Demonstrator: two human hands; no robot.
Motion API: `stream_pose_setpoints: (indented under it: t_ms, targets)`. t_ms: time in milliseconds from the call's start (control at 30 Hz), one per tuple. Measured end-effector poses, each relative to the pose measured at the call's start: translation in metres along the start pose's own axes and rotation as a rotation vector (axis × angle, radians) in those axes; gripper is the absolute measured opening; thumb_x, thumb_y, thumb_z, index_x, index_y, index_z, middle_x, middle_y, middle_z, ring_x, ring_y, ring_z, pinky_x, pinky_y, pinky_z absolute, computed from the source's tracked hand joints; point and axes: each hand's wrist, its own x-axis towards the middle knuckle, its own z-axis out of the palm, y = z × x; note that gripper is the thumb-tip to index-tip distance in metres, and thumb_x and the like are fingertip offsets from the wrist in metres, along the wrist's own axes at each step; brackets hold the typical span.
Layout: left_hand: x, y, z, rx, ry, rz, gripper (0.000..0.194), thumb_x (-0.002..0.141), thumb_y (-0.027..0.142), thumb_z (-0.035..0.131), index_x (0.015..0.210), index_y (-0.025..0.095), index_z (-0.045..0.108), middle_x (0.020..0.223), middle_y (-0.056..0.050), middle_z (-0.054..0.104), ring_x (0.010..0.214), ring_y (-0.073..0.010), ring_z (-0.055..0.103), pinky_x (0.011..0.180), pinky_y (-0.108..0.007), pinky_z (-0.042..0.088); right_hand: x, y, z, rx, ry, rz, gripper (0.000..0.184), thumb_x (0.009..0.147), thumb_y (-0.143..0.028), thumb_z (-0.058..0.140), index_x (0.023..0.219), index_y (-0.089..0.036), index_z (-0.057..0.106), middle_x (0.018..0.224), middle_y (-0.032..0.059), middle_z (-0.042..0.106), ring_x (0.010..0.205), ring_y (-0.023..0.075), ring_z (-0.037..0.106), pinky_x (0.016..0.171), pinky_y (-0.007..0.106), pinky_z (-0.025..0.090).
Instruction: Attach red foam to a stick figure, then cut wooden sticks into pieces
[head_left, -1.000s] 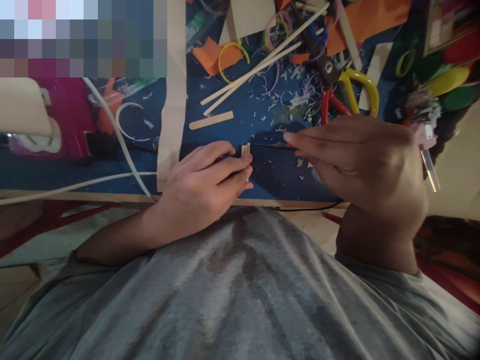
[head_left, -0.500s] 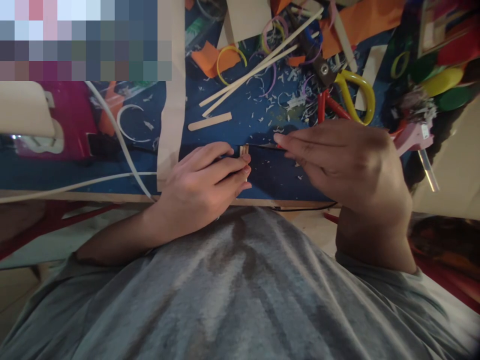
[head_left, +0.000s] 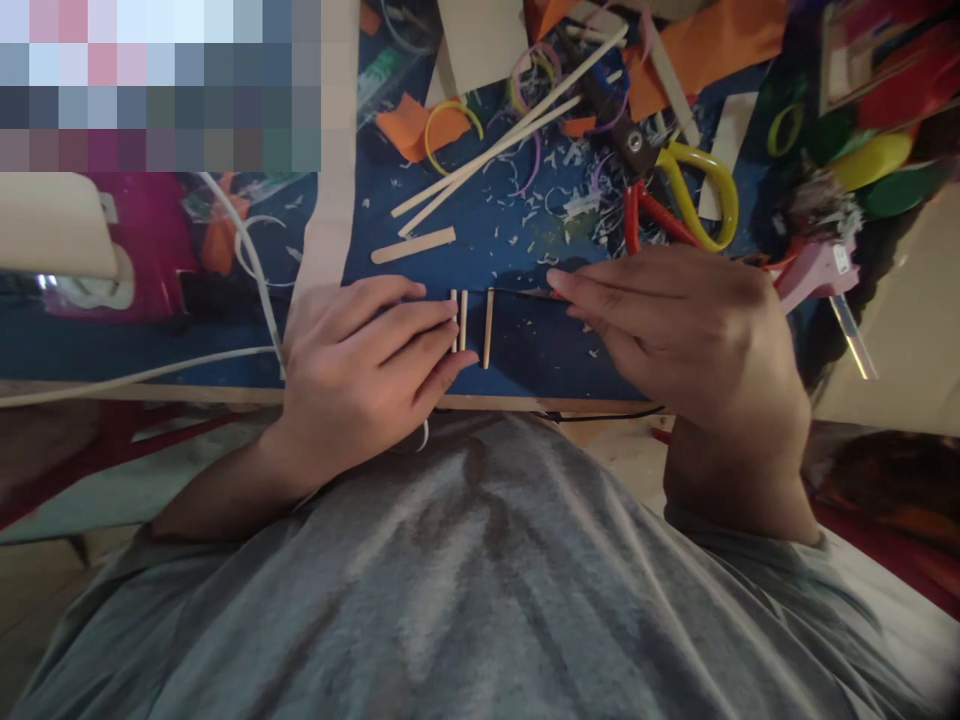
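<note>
Three short thin wooden sticks (head_left: 487,328) lie upright side by side on the blue mat (head_left: 495,240), near its front edge. My left hand (head_left: 360,370) rests with its fingertips against the two left sticks (head_left: 463,320), fingers pressed together. My right hand (head_left: 690,330) is closed in a pinch on a thin dark blade with a red end (head_left: 534,293), whose tip points left at the top of the rightmost stick.
Behind the hands lie a flat wooden stick (head_left: 414,245), two long thin strips (head_left: 502,140), yellow-handled scissors (head_left: 694,185), red-handled pliers (head_left: 649,215), coloured rings, orange paper and shavings. A white cable (head_left: 247,260) crosses at the left. A pink glue gun (head_left: 821,275) sits right.
The sticks, bunched under my left fingertips before, now lie spread apart, one set off to the right. My left hand slid left; my right hand with the blade drifted slightly left.
</note>
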Motion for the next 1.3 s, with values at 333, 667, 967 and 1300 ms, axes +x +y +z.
stream_pose_setpoints:
  t_ms: [333,667,967,1300]
  targets:
    - [0.004,0.021,0.017,0.098,-0.072,0.055,0.029,0.113,0.024,0.077,0.142,0.019,0.079,0.133,-0.006,0.089,0.131,-0.0347,0.08,0.106,-0.051,0.067,0.0,0.001,0.005,-0.074,0.002,-0.032,0.046,0.107,-0.001,0.064,0.142,-0.027,0.08,0.126,0.0017,0.092,0.104,0.0236,0.089,0.087,0.038,0.071]
    - [0.001,0.017,0.024,0.018,-0.014,0.005,0.024,0.112,0.027,0.079,0.134,0.017,0.081,0.125,0.0,0.09,0.128,-0.0333,0.078,0.109,-0.05,0.067,0.001,0.0,0.004,-0.066,-0.016,-0.008,0.048,0.109,-0.003,0.065,0.145,-0.033,0.079,0.129,0.0016,0.091,0.106,0.0239,0.09,0.089,0.04,0.073]
    - [-0.004,0.014,0.029,-0.032,-0.051,-0.028,0.025,0.114,0.027,0.077,0.136,0.017,0.081,0.126,-0.003,0.089,0.134,-0.0336,0.074,0.109,-0.051,0.066,0.001,-0.002,0.003,-0.072,-0.009,-0.024,0.044,0.11,-0.004,0.065,0.143,-0.029,0.079,0.127,0.0022,0.092,0.103,0.0232,0.089,0.088,0.038,0.07]
    - [-0.002,0.013,0.027,0.034,-0.045,0.049,0.025,0.112,0.024,0.079,0.136,0.016,0.081,0.129,-0.003,0.089,0.133,-0.0358,0.075,0.109,-0.053,0.067,0.0,-0.002,0.003,-0.082,-0.029,-0.025,0.042,0.11,-0.004,0.065,0.143,-0.026,0.08,0.125,0.0056,0.091,0.104,0.0248,0.088,0.088,0.039,0.07]
